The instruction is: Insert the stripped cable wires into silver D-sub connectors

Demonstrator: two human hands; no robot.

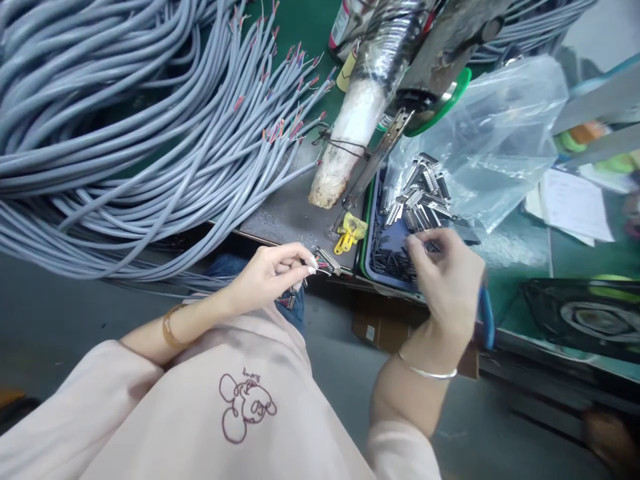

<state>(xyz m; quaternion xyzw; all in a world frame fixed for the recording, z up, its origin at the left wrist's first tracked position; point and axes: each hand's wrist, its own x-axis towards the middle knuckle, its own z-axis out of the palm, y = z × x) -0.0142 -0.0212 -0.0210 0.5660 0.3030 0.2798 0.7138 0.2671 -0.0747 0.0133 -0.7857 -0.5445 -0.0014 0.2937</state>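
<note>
My left hand [283, 272] is closed in a pinch on thin coloured wires [321, 261] that run to a metal multi-pin connector [329, 261] at the bench edge. Below those fingers, near my lap, another wired connector [290, 299] shows in part. My right hand [447, 280] is over the front of a blue tray [369, 257], thumb and forefinger close together; whatever is between them is too small to make out. Short black tubes [387, 257] lie in the tray's front, with loose metal connectors [423, 193] heaped behind them.
Many grey cables [150, 167] with stripped coloured ends spread over the left. A taped white spout [345, 140] and metal tool hang over the bench. A yellow clip [350, 233] sits left of the tray. Behind it are a plastic bag [505, 133] and papers [575, 203].
</note>
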